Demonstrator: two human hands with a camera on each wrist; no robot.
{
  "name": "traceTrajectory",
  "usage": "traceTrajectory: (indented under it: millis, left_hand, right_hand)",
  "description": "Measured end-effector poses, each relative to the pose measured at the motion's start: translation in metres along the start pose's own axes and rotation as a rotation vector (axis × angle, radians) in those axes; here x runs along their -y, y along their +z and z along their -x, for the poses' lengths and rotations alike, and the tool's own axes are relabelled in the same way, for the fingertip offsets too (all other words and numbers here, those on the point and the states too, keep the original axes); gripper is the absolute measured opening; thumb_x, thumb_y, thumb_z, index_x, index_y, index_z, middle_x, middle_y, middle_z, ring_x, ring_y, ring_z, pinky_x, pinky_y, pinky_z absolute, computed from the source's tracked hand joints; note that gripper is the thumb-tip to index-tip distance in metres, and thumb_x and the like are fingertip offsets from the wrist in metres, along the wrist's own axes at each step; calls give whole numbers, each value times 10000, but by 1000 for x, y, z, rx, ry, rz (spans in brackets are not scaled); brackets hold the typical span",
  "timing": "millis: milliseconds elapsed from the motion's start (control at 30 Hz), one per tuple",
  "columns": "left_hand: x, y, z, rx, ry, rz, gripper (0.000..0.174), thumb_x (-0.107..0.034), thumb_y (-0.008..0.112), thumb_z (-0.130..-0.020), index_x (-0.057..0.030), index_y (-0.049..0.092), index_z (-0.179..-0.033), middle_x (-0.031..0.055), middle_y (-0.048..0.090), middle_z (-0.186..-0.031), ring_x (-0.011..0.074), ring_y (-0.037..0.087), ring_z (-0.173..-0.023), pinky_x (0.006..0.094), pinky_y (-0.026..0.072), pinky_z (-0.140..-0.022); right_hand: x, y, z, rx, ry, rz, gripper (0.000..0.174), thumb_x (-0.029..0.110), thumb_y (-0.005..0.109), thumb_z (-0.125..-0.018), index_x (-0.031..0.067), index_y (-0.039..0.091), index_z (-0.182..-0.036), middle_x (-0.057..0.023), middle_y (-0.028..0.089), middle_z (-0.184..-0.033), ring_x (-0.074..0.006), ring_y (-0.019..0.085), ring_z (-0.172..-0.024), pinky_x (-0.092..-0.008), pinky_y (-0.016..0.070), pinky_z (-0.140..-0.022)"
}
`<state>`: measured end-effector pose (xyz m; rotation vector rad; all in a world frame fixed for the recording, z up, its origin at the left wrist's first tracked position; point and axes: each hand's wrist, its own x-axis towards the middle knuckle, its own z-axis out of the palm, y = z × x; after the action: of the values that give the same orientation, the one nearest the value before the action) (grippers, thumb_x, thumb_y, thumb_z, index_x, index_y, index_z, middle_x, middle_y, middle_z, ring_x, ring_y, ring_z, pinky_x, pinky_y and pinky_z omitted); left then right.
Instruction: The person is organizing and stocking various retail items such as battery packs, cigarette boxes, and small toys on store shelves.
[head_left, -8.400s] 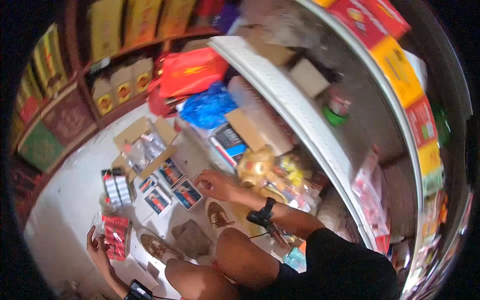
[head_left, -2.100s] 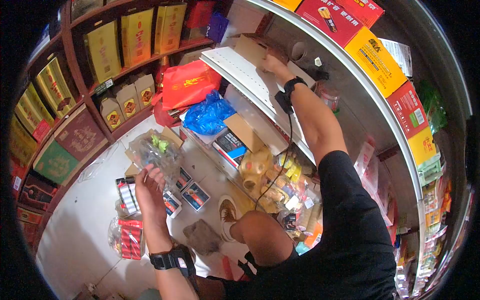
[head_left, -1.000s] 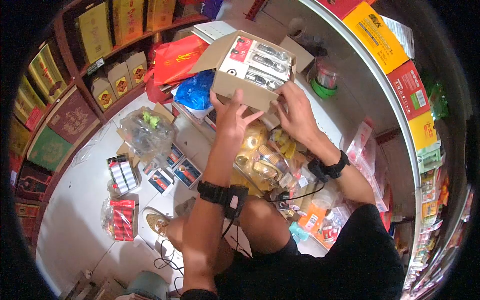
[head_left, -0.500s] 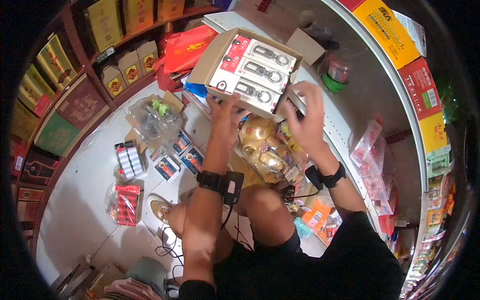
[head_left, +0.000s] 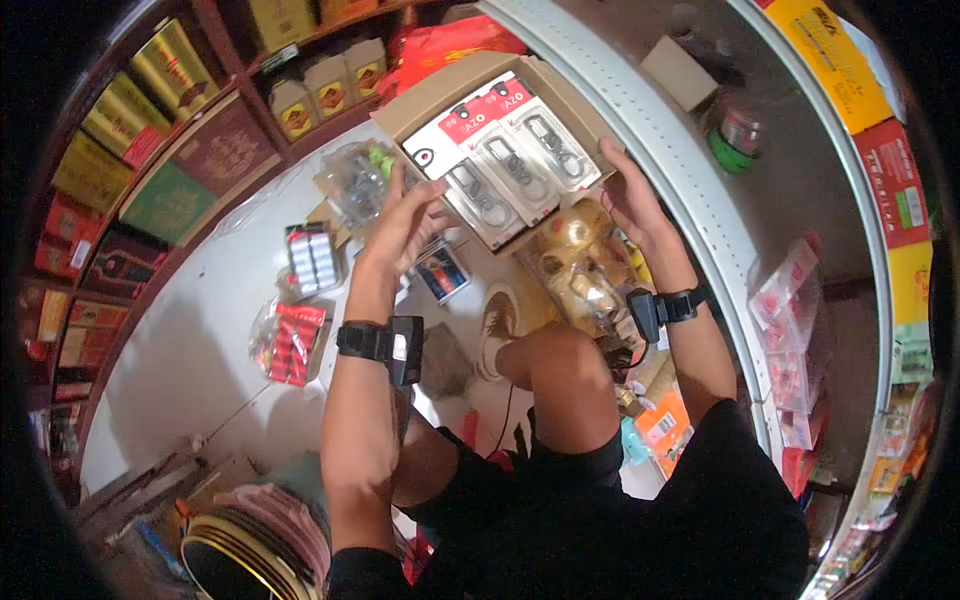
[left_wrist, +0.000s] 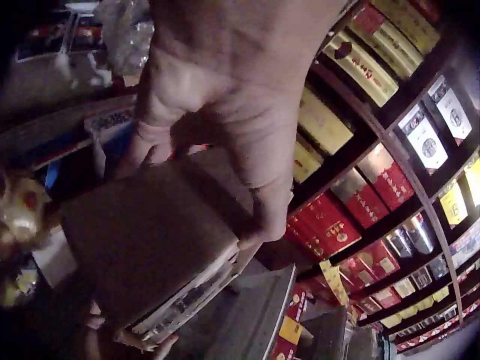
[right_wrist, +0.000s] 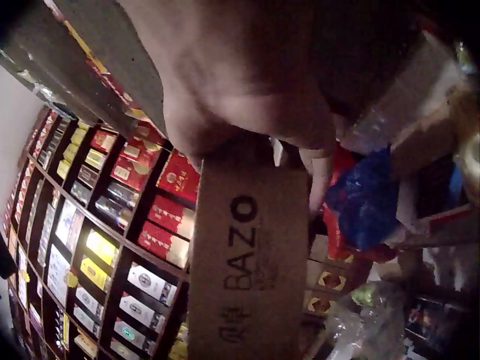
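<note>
- holding the open box [head_left: 570,95] between us, up in front of the shelf [head_left: 640,100], above the floor [head_left: 170,350].
- our left hand [head_left: 395,225] is clamped on one end of it, thumb over the rim.
- our right hand [head_left: 642,205] is clamped on the opposite end, fingers bent round the cardboard.
- the box is tilted, with three packs [head_left: 520,170] of key rings facing us in a row, side by side inside it.
- done, as we judge it: the box is lifted and its flap [head_left: 440,85] is folded back.
- left: the visible packs are in the box and none is between our fingers; whether any should come out, or how many lie underneath, we cannot tell.
- down on the floor, the striped bundle [head_left: 312,260] and red bundle [head_left: 297,345] lie near each other, with the clear bag [head_left: 355,185] beyond them.
- we would call this partway along, though how much remains we cannot judge.
</note>
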<state>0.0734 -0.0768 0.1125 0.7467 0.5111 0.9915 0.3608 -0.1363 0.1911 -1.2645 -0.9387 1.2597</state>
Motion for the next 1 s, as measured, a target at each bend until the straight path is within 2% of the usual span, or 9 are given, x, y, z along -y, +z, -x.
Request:
traceTrajectory:
  millis: [100, 267, 367, 467, 667, 733, 800, 867, 1000]
  left_hand:
    - [-3, -39, 18, -60, -99, -15, 870, -141, 676, -848, -89, 108, -1505, 191, 516, -1306, 318, 657, -1021, 449, 589, -795]
    - [-9, -93, 62, -114, -118, -76, 856, -139, 661, -854, -106, 122, -1518, 182, 502, -1313, 319, 633, -1059, 430, 597, -794]
    - [-19, -102, 89, -195, -184, -209, 823, -164, 581, -870, -130, 110, -1544, 183, 440, -1436, 329, 533, -1258, 489, 534, -975]
    - [-23, -105, 107, -292, -148, -146, 792, -121, 636, -847, -125, 178, -1492, 176, 475, -1328, 323, 592, -1117, 463, 586, -852]
    - [-1, -144, 128, -331, -183, -36, 667, -137, 599, -830, -95, 285, -1417, 163, 475, -1287, 330, 542, -1174, 556, 532, -924]
    - [13, -148, 134, -361, -207, 8, 616, -149, 584, -822, -84, 337, -1383, 164, 473, -1278, 336, 527, -1189, 583, 513, -943]
    - [34, -164, 144, -421, -288, 197, 518, -194, 576, -784, -64, 451, -1269, 165, 474, -1241, 341, 514, -1168, 622, 481, -965]
    - [47, -159, 152, -553, -349, 124, 444, -184, 571, -723, -54, 529, -1146, 154, 476, -1177, 339, 508, -1104, 614, 503, -923]
    - [73, -159, 181, -606, -467, 85, 339, -120, 541, -695, -49, 538, -1027, 168, 504, -1143, 365, 545, -1083, 569, 561, -858]
  right_hand:
    - [-40, -3, -14, 216, 279, 18, 588, 442, 567, -972, 24, 488, -1378, -135, 604, -1289, -225, 593, -1184, -396, 528, -951]
    - [-119, 41, -23, 221, 300, -219, 492, 377, 624, -951, 93, 530, -1340, -100, 639, -1237, -273, 641, -1103, -454, 552, -909]
    - [-150, 56, -37, 306, 387, -421, 481, 357, 630, -942, 90, 536, -1331, -133, 613, -1260, -326, 615, -1136, -526, 529, -952]
    - [-168, 61, -52, 342, 554, -528, 456, 363, 620, -943, 113, 533, -1314, -157, 598, -1266, -345, 604, -1144, -556, 523, -946]
    - [-188, 91, -82, 476, 457, -228, 488, 360, 552, -976, 97, 488, -1381, -118, 577, -1335, -291, 584, -1204, -537, 483, -1001]
    - [-184, 104, -104, 811, 600, -110, 485, 407, 550, -978, 127, 491, -1369, -101, 572, -1340, -276, 592, -1191, -510, 495, -998]
    - [-172, 128, -106, 729, 727, -20, 530, 476, 540, -976, 122, 489, -1367, -93, 567, -1346, -243, 603, -1168, -470, 505, -1001]
    - [-179, 146, -111, 909, 674, 262, 567, 510, 565, -959, 85, 486, -1326, -93, 597, -1267, -216, 623, -1115, -433, 534, -956]
    - [-216, 164, -104, 838, 664, 544, 517, 460, 665, -918, 116, 449, -1238, -70, 616, -1103, -186, 637, -1043, -416, 573, -843]
